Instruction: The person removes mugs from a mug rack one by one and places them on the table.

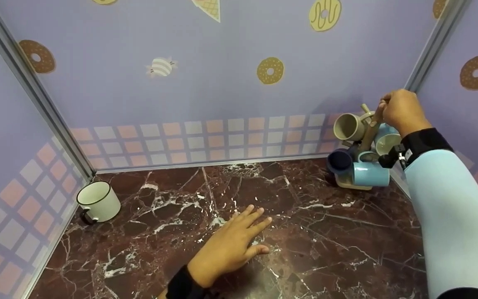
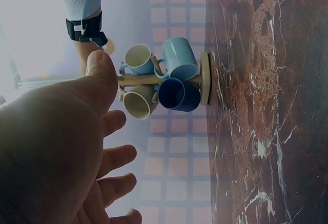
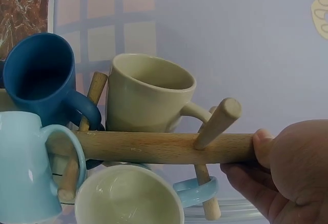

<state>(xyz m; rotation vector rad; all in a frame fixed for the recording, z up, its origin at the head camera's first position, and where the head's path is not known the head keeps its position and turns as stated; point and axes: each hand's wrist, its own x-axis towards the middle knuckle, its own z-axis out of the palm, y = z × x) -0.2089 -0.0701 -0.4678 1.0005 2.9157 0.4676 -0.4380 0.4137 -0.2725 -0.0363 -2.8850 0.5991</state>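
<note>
At the back right corner stands a wooden mug tree point(image 3: 148, 147) with mugs hung on its pegs. My right hand point(image 1: 405, 110) grips the top of its post, thumb on one side and fingers curled on the other. On the pegs hang a beige mug point(image 1: 349, 126), a dark blue mug point(image 1: 340, 161), a light blue mug point(image 1: 371, 173) and a light blue mug with a pale inside point(image 3: 130, 198). My left hand point(image 1: 230, 245) is over the middle of the counter, fingers spread and holding nothing; whether it touches the surface I cannot tell.
A white enamel mug point(image 1: 100, 202) with a black rim and handle stands upright at the back left, near the left wall. The dark red marbled counter point(image 1: 305, 249) is bounded by the purple back wall point(image 1: 222, 83) and side walls.
</note>
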